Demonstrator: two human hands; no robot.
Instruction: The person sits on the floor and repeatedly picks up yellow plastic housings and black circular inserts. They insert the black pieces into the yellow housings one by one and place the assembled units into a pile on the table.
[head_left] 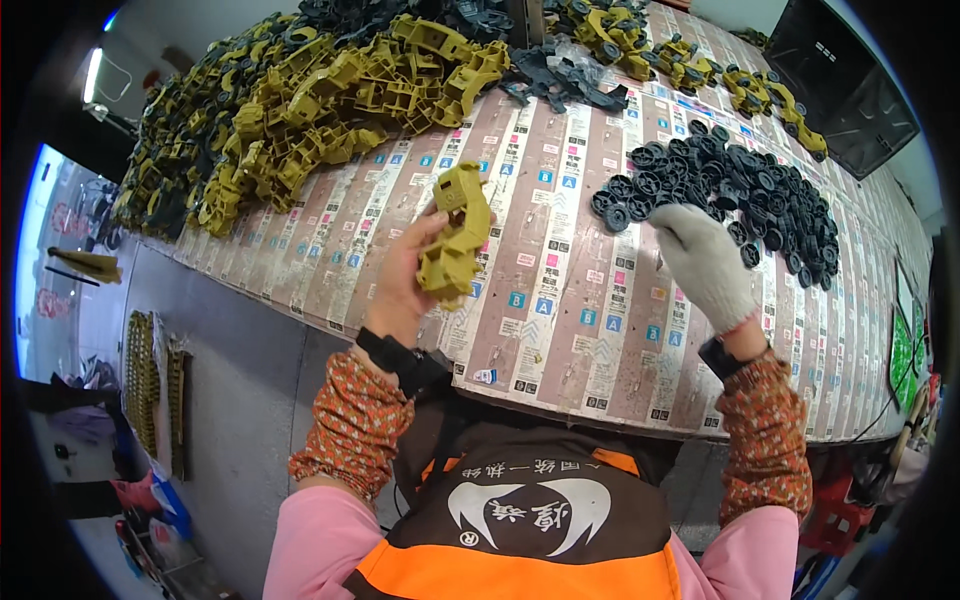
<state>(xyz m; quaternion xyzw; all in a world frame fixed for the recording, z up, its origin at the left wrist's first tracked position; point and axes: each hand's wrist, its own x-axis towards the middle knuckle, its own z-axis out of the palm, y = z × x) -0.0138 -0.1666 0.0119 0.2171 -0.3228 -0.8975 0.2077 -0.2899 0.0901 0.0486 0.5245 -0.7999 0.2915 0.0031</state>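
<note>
My bare left hand [403, 280] is closed around a yellow plastic toy vehicle body [466, 238], held above the table left of centre. The piece is curved, with wheel-arch cut-outs and openings. My right hand [706, 266], in a white knit glove, is at the near left edge of a pile of black toy wheels [785, 200]. Its fingers are curled together, and whatever they may hold is hidden from view. Several of the wheels show spoked faces.
A large heap of yellow bodies [330, 100] covers the table's far left. Dark plastic parts [560, 78] lie at the back centre. Yellow bodies with dark wheels [745, 90] stand in a row at the back right, beside a black bin [840, 85]. The patterned table's front edge [600, 418] is close to me.
</note>
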